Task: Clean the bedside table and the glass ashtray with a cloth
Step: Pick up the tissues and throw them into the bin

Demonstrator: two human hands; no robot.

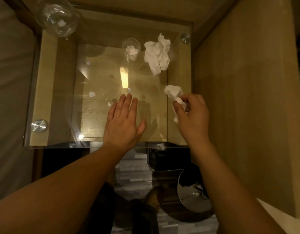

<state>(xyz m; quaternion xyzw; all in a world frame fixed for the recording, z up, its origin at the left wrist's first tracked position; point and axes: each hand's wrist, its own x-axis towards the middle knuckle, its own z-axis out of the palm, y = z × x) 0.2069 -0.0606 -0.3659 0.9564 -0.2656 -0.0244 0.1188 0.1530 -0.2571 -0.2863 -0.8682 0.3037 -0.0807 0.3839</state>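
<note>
Single head-worn wide-angle view, looking steeply down and forward onto the glass table (53, 102) from close above its near edge; both forearms enter from the bottom of the frame, the floor (137, 168) shows below the table edge, a wall panel (243, 98) fills the right side

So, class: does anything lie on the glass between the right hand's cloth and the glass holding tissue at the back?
Yes. A crumpled white tissue lies between the right hand and the glass, beside it.
</note>
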